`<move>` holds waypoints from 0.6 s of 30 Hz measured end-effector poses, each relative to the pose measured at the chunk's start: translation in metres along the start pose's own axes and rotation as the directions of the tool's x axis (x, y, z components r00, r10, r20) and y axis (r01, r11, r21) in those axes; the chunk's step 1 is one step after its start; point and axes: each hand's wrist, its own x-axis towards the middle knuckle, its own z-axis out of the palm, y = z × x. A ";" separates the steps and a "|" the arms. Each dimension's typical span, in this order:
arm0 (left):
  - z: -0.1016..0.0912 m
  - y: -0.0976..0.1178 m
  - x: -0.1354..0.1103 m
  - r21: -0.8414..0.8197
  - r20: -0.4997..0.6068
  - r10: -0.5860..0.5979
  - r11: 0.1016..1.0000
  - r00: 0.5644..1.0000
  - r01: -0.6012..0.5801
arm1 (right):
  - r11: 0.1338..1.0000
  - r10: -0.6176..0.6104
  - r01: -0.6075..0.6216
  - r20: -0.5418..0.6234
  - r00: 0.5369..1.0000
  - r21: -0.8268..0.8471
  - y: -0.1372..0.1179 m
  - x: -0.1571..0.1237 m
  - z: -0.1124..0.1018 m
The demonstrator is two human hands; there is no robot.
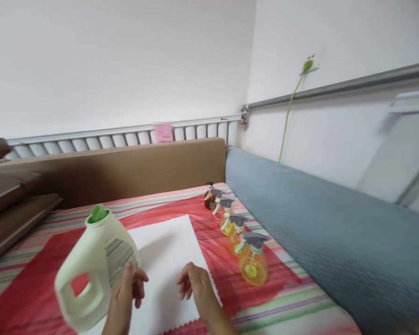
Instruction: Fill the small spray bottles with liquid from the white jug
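Note:
My left hand (130,286) hovers over the left part of a white sheet with a zigzag edge (164,251). Its fingers are loosely bent, thumb apart, with nothing in them. Just left of it stands a large pale green jug (87,265) with a handle hole, a printed label and a bright green piece in its open neck. My right hand (192,281) is over the sheet's right side, open and empty, fingers hanging slightly curled. To its right stands the nearest spray bottle (253,265), with yellow liquid and a grey trigger head.
More spray bottles (238,235) and a dark pump bottle (209,200) form a row going back. Red cloth (209,232) lies over a striped cover (300,302). A blue padded side (317,223) borders the right, a brown board (160,163) the back; brown packages (17,209) are stacked left.

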 end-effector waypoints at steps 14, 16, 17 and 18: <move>0.001 0.003 -0.003 -0.078 0.034 -0.034 0.996 0.999 0.037 | 0.989 0.068 -0.062 -0.038 0.997 0.137 -0.002 0.002 -0.002; 0.001 0.004 -0.003 -0.067 0.030 -0.014 0.998 0.999 0.016 | 0.997 0.013 -0.010 -0.033 0.999 0.080 -0.005 0.000 -0.001; 0.002 0.004 -0.002 -0.045 0.027 0.006 0.999 1.000 -0.005 | 0.999 -0.014 0.016 -0.034 0.999 0.046 -0.007 -0.002 -0.001; 0.003 0.005 -0.002 -0.010 0.026 0.030 0.999 0.999 -0.030 | 0.999 -0.040 0.040 -0.037 0.999 0.008 -0.009 -0.003 -0.001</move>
